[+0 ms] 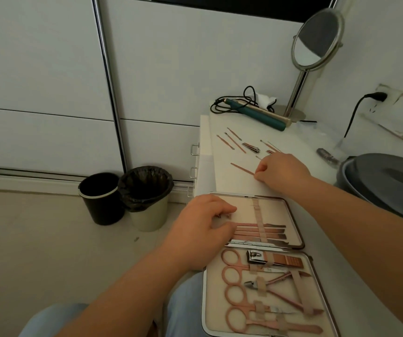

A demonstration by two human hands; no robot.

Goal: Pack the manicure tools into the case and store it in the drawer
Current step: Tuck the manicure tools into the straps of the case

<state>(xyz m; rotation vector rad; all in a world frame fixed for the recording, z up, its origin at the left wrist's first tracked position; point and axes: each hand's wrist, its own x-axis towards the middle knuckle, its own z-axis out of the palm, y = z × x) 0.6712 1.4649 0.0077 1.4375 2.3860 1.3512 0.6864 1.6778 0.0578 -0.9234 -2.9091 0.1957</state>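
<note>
An open manicure case (295,222) lies on the white table top, both halves flat. Its near half holds rose-gold scissors (234,263), a nail clipper (273,260) and nippers under elastic straps. Its far half holds several flat tools (256,231) under one strap. My left hand (203,224) rests on the left edge of the far half, fingers curled over the tool ends. My right hand (280,171) pinches one end of a thin rose-gold stick (241,168) lying on the table. More loose thin tools (232,141) and a small clipper (251,147) lie farther back.
A standing round mirror (317,40), a teal hair iron (256,113) with a black cord and a grey round container (390,181) are on the table. Drawer handles (194,149) show on the table's left side. Two bins (125,198) stand on the floor.
</note>
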